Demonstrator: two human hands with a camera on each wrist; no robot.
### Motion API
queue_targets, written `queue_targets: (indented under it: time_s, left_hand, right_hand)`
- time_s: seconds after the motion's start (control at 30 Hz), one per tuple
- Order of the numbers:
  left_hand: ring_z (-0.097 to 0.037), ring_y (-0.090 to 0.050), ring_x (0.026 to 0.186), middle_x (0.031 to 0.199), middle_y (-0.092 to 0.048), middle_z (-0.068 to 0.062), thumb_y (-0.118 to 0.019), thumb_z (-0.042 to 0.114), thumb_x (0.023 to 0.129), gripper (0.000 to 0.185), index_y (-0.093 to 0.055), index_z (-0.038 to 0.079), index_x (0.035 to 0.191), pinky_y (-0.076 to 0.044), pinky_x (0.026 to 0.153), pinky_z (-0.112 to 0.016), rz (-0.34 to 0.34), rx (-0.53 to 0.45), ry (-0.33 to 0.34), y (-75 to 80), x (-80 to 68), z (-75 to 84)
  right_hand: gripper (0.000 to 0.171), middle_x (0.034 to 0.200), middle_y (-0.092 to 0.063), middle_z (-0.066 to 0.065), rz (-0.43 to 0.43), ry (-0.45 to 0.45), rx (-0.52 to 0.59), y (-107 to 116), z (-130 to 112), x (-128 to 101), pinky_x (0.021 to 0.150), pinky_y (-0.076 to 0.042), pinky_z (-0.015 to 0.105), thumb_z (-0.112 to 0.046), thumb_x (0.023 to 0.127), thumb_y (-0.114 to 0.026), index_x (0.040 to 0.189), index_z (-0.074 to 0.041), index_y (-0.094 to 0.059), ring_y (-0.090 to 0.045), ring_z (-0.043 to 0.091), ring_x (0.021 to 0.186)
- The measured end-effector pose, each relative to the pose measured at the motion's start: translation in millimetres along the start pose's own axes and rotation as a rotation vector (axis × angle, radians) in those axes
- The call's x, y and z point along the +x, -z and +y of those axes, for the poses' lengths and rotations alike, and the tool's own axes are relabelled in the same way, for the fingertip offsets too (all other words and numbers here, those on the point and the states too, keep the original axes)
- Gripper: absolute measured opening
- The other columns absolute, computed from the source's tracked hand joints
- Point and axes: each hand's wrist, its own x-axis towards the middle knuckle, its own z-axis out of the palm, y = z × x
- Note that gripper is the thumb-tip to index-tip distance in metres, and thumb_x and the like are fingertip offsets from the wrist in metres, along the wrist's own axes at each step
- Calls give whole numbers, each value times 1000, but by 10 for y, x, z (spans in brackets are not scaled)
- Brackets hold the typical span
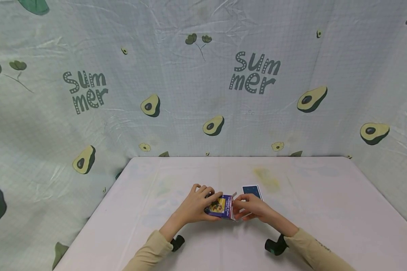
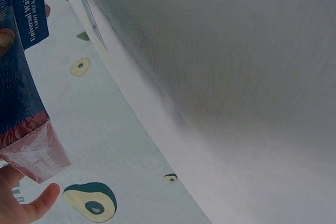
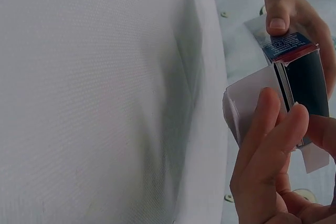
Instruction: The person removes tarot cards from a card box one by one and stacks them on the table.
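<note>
A tarot deck box (image 1: 220,206) with purple sides and a picture on its front lies in my left hand (image 1: 198,205), whose fingers and thumb grip it. Its right end is open, with flaps sticking out. In the right wrist view the edges of the cards (image 3: 284,85) show inside, beside a white flap (image 3: 249,95). My right hand (image 1: 252,207) is at this open end, its bent fingers pinching at the cards; part of the grip is hidden. The left wrist view shows the lettered flap (image 2: 32,13) and clear wrap (image 2: 42,156) at the box's other end.
A blue-backed card (image 1: 252,191) with a white border lies on the table just behind my right hand, partly covered by it. The white-covered table (image 1: 176,169) meets a hanging avocado-print cloth (image 1: 176,75) at the back and sides. Black wrist-camera mounts (image 1: 276,245) sit under both wrists.
</note>
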Motion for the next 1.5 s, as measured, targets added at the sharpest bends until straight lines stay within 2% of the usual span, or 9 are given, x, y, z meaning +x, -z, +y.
queue_targets:
  time_s: [0.4, 1.17, 1.5]
  left_hand:
    - [-12, -47, 87, 99, -52, 4, -66, 64, 61, 76, -50, 24, 124, -36, 82, -39, 0, -4, -10, 19, 9, 2]
    - [-11, -47, 89, 101, -52, 4, -65, 64, 62, 76, -49, 25, 125, -35, 83, -38, -15, -14, 3, -24, -42, -15]
    - [-12, -47, 89, 101, -53, 4, -65, 65, 61, 77, -49, 25, 125, -36, 82, -38, -7, -6, 1, -31, -57, -19]
  right_hand:
    - [28, 83, -65, 6, 16, -34, -6, -36, -23, -17, 50, -48, 22, -27, 86, -54, 100, -2, -55, -65, 13, 62]
    - [26, 80, -63, 6, -13, 1, 15, -31, 16, -2, 52, -49, 23, -25, 85, -56, 98, -2, -56, -65, 13, 62]
    - [30, 87, -65, 8, 3, -8, 25, 2, 44, 5, 55, -51, 24, -25, 82, -61, 99, -1, -58, -65, 14, 64]
